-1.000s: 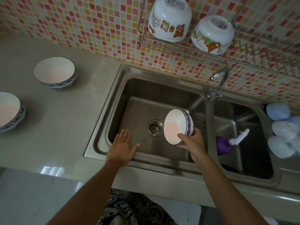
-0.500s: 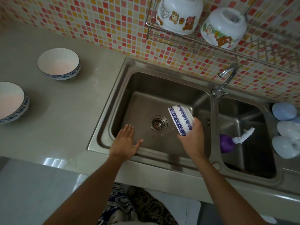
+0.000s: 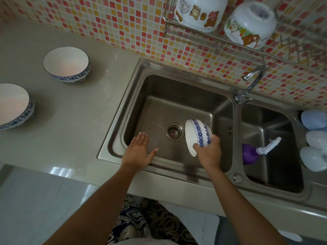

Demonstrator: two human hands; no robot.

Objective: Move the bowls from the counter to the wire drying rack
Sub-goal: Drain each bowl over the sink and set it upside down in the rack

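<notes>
My right hand (image 3: pixel 208 152) grips a blue-and-white patterned bowl (image 3: pixel 198 133) by its rim, tilted on its side above the left sink basin with its opening facing left. My left hand (image 3: pixel 138 152) rests flat and open on the sink's front edge. Two more blue-patterned bowls stand upright on the counter: one (image 3: pixel 66 64) near the wall, another (image 3: pixel 14 106) at the left edge. The wire drying rack (image 3: pixel 221 41) hangs on the tiled wall at top right, holding two upturned white cartoon-print bowls (image 3: pixel 200 13) (image 3: pixel 249 23).
A double steel sink (image 3: pixel 123 110) fills the middle, with a tap (image 3: pixel 251 82) between the basins. A purple spray bottle (image 3: pixel 254 152) lies in the right basin. Pale blue and white rounded items (image 3: pixel 315 138) sit at the far right.
My right hand has turned the bowl from opening-towards-me to its side, patterned outside showing, and lowered it slightly. The view has tilted down a little. My left hand stays put.
</notes>
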